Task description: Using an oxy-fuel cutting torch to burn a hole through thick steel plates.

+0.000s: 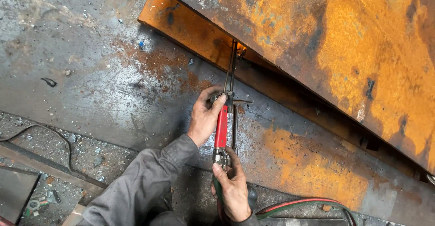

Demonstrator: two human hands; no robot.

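Left hand (pixel 205 116) wrapped around cutting torch (pixel 221 126) red grip | right hand (pixel 233 189) closed on valve end | tip at 12 o'clock under rusty plate (pixel 344 40) (seam shadowed) | risk: hoses (pixel 299 204) near sparks, scorching.

Grey, scuffed steel floor plate (pixel 90 63) with rust patches — a large orange-rusted sheet (pixel 353 49) overhangs it.

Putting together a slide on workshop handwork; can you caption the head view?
Both hands, left and right, hold a red-handled cutting torch with its tip at a rusty steel plate.
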